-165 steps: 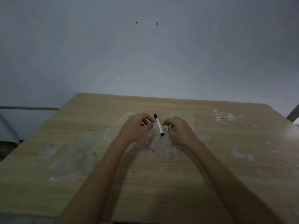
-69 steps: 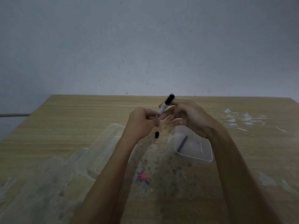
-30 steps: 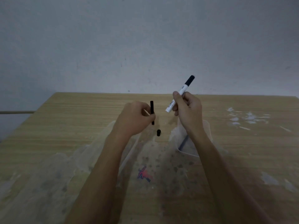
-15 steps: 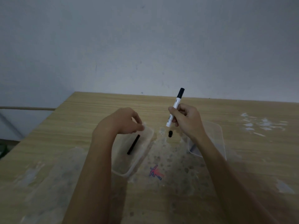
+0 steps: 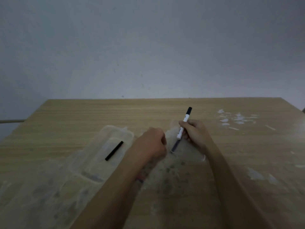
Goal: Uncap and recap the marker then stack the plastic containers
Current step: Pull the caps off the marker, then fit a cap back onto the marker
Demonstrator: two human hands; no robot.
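Observation:
My right hand (image 5: 194, 133) grips a white marker (image 5: 182, 125), its black end pointing up and away, over a clear plastic container (image 5: 203, 157). A dark stick (image 5: 174, 146) lies inside that container. My left hand (image 5: 153, 142) rests knuckles-up on the table just left of it, fingers curled down, so whatever is under them is hidden. The small black cap does not show. A second clear plastic container (image 5: 115, 128) sits to the left with a black stick (image 5: 114, 150) lying loose in it.
The wooden table (image 5: 74, 113) has a worn whitish patch with dark specks in front of me and white paint flecks (image 5: 237, 119) at the far right. A grey wall stands behind the far edge.
My left hand let the black stick drop into the left container and moved right, onto the spot where the small cap lay. My right hand lowered the marker toward the right container.

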